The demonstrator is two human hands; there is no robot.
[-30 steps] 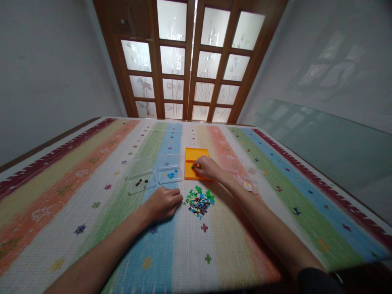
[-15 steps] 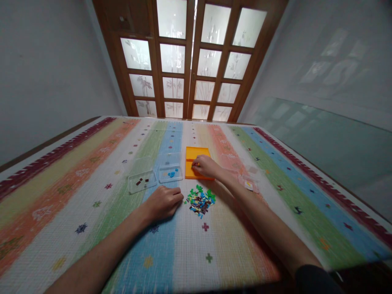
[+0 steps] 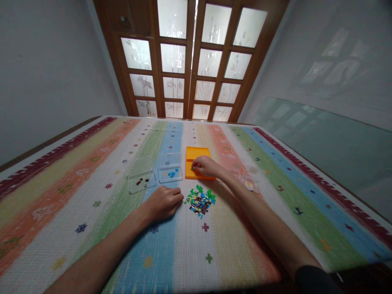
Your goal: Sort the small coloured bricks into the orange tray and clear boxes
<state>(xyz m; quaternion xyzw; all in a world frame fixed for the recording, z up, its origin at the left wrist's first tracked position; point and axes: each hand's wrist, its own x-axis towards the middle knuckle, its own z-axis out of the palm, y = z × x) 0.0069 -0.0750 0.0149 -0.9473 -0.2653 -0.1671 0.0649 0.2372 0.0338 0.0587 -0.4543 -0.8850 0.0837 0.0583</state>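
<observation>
My right hand (image 3: 206, 166) reaches forward over the near part of an orange tray (image 3: 196, 156), fingers pinched on a small green piece I can barely make out. My left hand (image 3: 165, 201) rests knuckles-up on the striped cloth with its fingers curled under, just left of a pile of small mixed-colour bricks (image 3: 200, 200). What the left fingers hold, if anything, is hidden.
Two clear lidded boxes stand left of the tray: one with dark red pieces (image 3: 141, 181), one with blue pieces (image 3: 170, 173). Another clear box (image 3: 249, 184) with a yellow piece lies past my right forearm. The striped cloth (image 3: 92, 192) covers the table; wooden glass-paned doors stand behind it.
The right hand stays over the tray and has shifted only slightly. The left hand has not moved.
</observation>
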